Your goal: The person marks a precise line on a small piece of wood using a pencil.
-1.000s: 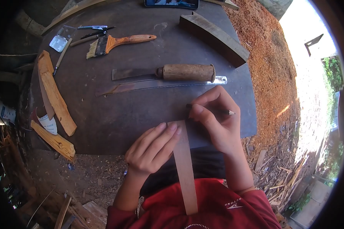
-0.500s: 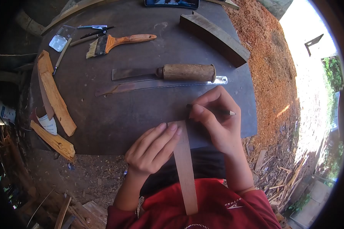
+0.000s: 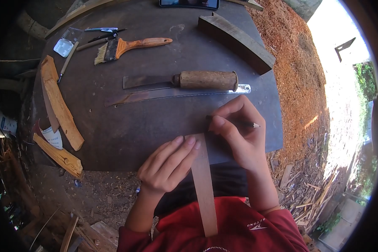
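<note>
While the left hand (image 3: 166, 166) lies fingers-down on the strip's (image 3: 203, 180) 12 o'clock end, at the bench's (image 3: 143, 126) 6 o'clock edge, the right hand's (image 3: 247, 143) grip is closed on a pencil (image 3: 255, 124), tip toward 3 o'clock; left thumb hidden, can't tell if that grip pinches. Step looks like steadying the strip, pencil held off it. Any pencil contact would call for swinging the tip toward 9 o'clock and holding the strip still, clear of chisel (image 3: 208, 80) and ruler (image 3: 243, 88) at 12 o'clock.
</note>
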Available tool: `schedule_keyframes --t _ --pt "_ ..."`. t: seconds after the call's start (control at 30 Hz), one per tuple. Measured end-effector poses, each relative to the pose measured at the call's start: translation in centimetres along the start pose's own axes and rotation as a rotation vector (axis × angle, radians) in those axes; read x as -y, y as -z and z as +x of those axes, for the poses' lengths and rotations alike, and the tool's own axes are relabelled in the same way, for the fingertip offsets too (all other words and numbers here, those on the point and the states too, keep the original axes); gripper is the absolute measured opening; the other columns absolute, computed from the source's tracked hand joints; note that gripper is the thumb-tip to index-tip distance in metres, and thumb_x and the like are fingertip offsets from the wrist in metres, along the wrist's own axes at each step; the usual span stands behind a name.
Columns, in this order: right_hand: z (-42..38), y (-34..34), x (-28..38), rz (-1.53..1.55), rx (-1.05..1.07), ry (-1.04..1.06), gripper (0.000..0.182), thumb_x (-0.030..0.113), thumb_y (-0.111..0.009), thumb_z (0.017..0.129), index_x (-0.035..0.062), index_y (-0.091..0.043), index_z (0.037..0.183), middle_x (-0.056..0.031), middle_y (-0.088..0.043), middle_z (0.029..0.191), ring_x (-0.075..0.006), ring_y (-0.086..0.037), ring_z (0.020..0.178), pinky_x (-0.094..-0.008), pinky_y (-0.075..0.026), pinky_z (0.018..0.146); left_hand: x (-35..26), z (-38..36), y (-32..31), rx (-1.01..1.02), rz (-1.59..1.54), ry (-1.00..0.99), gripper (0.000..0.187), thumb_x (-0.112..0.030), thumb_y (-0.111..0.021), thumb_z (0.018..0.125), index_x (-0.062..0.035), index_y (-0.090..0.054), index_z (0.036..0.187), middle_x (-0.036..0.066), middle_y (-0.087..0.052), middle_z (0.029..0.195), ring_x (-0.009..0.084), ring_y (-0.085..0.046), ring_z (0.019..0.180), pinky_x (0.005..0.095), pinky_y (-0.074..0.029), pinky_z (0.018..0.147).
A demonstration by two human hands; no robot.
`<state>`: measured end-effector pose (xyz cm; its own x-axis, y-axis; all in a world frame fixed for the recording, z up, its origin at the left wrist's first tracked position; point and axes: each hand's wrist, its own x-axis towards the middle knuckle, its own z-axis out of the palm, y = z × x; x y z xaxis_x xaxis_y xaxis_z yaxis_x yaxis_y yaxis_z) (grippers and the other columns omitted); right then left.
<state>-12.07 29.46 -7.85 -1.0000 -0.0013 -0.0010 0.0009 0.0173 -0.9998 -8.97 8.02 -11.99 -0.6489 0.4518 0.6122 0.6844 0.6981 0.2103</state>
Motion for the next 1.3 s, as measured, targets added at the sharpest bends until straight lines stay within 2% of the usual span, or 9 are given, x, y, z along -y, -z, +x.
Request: schedule_keyframes --t 1.3 --pt "-0.03 -0.10 0.11 0.009 -0.006 -0.011 0.010 0.007 -0.075 0.097 -0.0004 -0.068 0.101 -0.0046 -0.074 0.094 -0.0091 -0.068 0.088 -0.0268 -0.054 0.081 0.00 -0.10 -0.25 -0.014 0.018 -0.006 0.025 -0.011 -0.081 0.089 -0.0172 -0.084 0.113 -0.003 -0.079 0.121 0.0159 -0.074 0.110 0.0279 -0.066 0.088"
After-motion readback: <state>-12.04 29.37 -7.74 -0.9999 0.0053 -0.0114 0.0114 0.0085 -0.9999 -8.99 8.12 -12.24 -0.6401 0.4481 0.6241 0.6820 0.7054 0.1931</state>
